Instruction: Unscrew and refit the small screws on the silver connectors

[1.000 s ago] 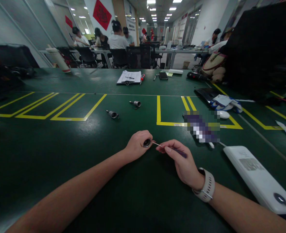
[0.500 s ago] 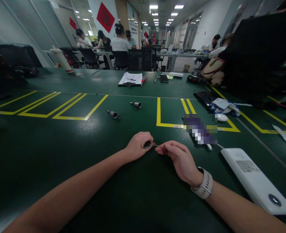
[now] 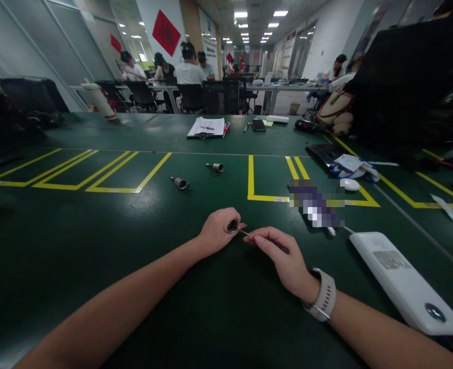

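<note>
My left hand [image 3: 217, 231] rests on the green table [image 3: 95, 246], fingers wrapped round a small dark round metal part [image 3: 232, 225] whose open end faces me. My right hand [image 3: 283, 259], with a pale watch on the wrist, pinches a thin dark-handled tool [image 3: 267, 240]. The tool's metal tip touches the rim of the round part. Two similar metal parts lie farther out on the table, one [image 3: 180, 182] left of centre and another [image 3: 215, 166] just beyond it.
A white power bank [image 3: 405, 281] with a cable lies at my right, a blurred item [image 3: 316, 204] beside it. Gloves and a white mouse [image 3: 351, 184] sit by yellow floor-tape boxes. Papers, a red screwdriver and a phone [image 3: 258, 124] lie far ahead. People sit at distant desks.
My right hand has rolled the tool between its fingers; the dark handle was hidden half a second ago and shows again. The left hand keeps its hold in place.
</note>
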`<control>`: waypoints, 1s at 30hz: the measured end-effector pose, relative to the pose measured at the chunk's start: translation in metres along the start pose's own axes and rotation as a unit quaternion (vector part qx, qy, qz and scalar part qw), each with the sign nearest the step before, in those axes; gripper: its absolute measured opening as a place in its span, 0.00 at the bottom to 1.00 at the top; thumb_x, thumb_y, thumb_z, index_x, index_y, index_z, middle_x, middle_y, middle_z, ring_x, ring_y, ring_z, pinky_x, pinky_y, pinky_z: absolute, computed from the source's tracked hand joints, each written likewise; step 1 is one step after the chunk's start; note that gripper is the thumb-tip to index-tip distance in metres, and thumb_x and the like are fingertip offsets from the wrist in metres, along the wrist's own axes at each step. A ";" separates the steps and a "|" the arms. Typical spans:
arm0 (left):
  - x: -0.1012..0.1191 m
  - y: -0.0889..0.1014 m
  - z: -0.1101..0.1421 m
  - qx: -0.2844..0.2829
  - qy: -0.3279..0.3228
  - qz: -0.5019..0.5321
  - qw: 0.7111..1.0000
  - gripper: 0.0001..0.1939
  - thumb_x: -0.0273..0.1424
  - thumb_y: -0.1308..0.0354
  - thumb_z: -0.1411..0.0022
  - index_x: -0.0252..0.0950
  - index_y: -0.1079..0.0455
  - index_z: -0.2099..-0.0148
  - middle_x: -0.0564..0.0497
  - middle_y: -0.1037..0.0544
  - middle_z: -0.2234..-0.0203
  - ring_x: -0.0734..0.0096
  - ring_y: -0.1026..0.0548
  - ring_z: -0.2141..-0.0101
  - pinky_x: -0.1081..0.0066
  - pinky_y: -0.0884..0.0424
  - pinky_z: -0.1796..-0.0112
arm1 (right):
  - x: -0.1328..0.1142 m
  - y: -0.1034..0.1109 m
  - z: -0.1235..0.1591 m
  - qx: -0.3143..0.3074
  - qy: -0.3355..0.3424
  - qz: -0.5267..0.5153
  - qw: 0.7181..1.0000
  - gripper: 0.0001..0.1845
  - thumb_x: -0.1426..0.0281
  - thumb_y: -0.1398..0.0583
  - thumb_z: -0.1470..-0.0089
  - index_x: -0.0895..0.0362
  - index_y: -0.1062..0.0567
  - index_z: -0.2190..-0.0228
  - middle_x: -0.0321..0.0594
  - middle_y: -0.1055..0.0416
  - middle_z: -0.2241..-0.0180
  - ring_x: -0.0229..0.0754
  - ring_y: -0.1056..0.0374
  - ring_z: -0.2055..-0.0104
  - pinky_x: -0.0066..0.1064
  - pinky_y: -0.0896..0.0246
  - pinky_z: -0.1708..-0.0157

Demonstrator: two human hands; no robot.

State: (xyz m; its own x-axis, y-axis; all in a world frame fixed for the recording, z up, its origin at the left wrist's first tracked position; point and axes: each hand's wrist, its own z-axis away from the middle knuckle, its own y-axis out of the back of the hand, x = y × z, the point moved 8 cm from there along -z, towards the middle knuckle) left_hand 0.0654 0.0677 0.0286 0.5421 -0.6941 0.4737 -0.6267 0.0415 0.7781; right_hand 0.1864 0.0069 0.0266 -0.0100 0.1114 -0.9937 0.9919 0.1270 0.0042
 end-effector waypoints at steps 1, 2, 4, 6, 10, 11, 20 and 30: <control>0.001 0.000 0.000 -0.003 -0.004 0.001 1.000 0.10 0.30 0.44 0.42 0.35 0.39 0.74 0.56 0.34 0.78 0.75 0.35 0.75 0.74 0.40 0.73 | 0.004 0.000 -0.002 0.001 -0.020 -0.036 0.999 0.08 0.68 0.42 0.47 0.56 0.22 0.70 0.41 0.24 0.68 0.44 0.31 0.62 0.38 0.40 0.58; 0.002 0.000 0.000 -0.004 -0.007 0.005 1.000 0.10 0.30 0.44 0.42 0.35 0.39 0.74 0.56 0.34 0.78 0.75 0.35 0.76 0.74 0.40 0.73 | 0.009 0.000 -0.003 0.001 -0.044 -0.078 0.996 0.08 0.68 0.42 0.47 0.57 0.22 0.71 0.41 0.24 0.68 0.44 0.31 0.63 0.38 0.39 0.58; 0.003 0.000 0.000 -0.004 -0.013 0.023 1.000 0.10 0.30 0.44 0.42 0.35 0.39 0.74 0.56 0.34 0.78 0.76 0.35 0.76 0.74 0.40 0.73 | 0.018 -0.001 -0.006 0.000 -0.086 -0.159 0.983 0.08 0.69 0.42 0.48 0.58 0.22 0.73 0.42 0.24 0.69 0.43 0.31 0.64 0.37 0.39 0.60; 0.003 0.002 -0.001 0.000 -0.011 0.046 0.999 0.10 0.30 0.43 0.43 0.35 0.40 0.74 0.57 0.35 0.78 0.76 0.35 0.76 0.75 0.40 0.73 | 0.023 -0.003 -0.008 -0.007 -0.108 -0.208 0.972 0.08 0.70 0.42 0.48 0.58 0.23 0.73 0.42 0.23 0.68 0.42 0.30 0.65 0.36 0.39 0.61; 0.000 0.003 -0.003 0.003 0.020 0.089 0.996 0.11 0.31 0.41 0.45 0.35 0.40 0.75 0.57 0.36 0.79 0.77 0.36 0.77 0.75 0.41 0.74 | 0.026 -0.005 -0.009 -0.020 -0.117 -0.225 0.967 0.07 0.68 0.41 0.48 0.57 0.23 0.71 0.42 0.24 0.66 0.42 0.31 0.62 0.36 0.40 0.60; -0.002 0.003 -0.003 0.003 0.030 0.097 0.995 0.12 0.32 0.41 0.45 0.35 0.40 0.75 0.57 0.36 0.79 0.77 0.36 0.77 0.75 0.41 0.74 | 0.026 -0.005 -0.008 -0.020 -0.119 -0.223 0.967 0.07 0.68 0.41 0.48 0.57 0.24 0.71 0.42 0.24 0.65 0.42 0.31 0.62 0.36 0.40 0.60; -0.011 0.004 -0.003 0.014 0.065 0.121 0.990 0.10 0.35 0.40 0.46 0.35 0.37 0.70 0.54 0.32 0.74 0.73 0.33 0.73 0.72 0.36 0.72 | 0.021 -0.008 -0.008 -0.013 -0.116 -0.191 0.975 0.07 0.67 0.41 0.48 0.57 0.24 0.69 0.41 0.25 0.64 0.42 0.32 0.61 0.35 0.41 0.60; -0.024 0.007 -0.006 0.059 0.091 0.172 0.979 0.10 0.32 0.37 0.52 0.34 0.35 0.71 0.51 0.29 0.72 0.70 0.30 0.70 0.69 0.33 0.68 | 0.008 -0.014 -0.008 -0.027 -0.081 -0.084 0.993 0.08 0.65 0.41 0.47 0.54 0.25 0.66 0.40 0.27 0.59 0.42 0.33 0.58 0.37 0.40 0.59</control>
State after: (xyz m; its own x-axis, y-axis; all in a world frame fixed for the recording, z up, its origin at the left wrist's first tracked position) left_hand 0.0513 0.0890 0.0246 0.3720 -0.5143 0.7727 -0.8441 0.1589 0.5121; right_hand 0.1711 0.0143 0.0199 -0.1492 -0.0759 -0.9859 0.9696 0.1843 -0.1609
